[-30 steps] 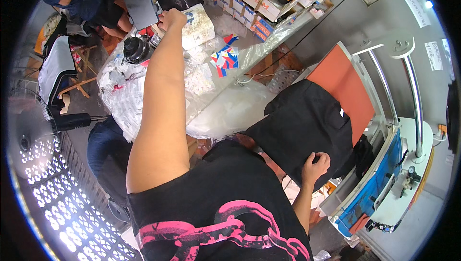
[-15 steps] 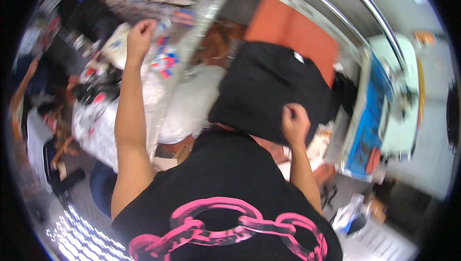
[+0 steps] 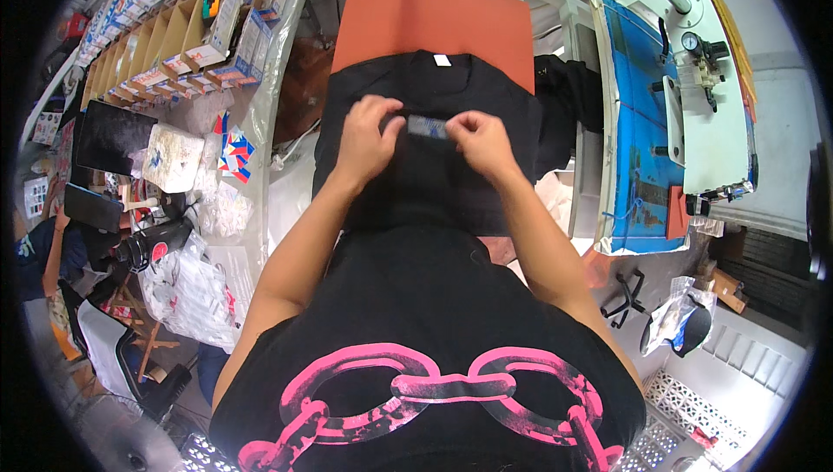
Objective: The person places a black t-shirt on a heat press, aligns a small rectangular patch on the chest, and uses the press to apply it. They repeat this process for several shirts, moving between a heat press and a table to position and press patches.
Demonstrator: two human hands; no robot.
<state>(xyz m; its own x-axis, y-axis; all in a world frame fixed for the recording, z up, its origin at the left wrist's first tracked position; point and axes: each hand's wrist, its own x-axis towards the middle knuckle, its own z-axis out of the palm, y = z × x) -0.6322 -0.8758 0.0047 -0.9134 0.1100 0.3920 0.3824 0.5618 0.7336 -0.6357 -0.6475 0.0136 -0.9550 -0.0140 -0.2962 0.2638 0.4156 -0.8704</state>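
1) Pinching the right end of a small printed strip (image 3: 425,127) between thumb and fingers of the right hand (image 3: 482,142)
2) Holding the left hand (image 3: 368,135) loosely curled, thumb apart, apparently empty, just beside the strip's left end
3) Having brought the strip from over the table (image 3: 276,68) to the black garment (image 3: 416,190), below its neckline, near an orange board (image 3: 434,25)
4) Shifting, seemingly, from fetching to two-handed handling
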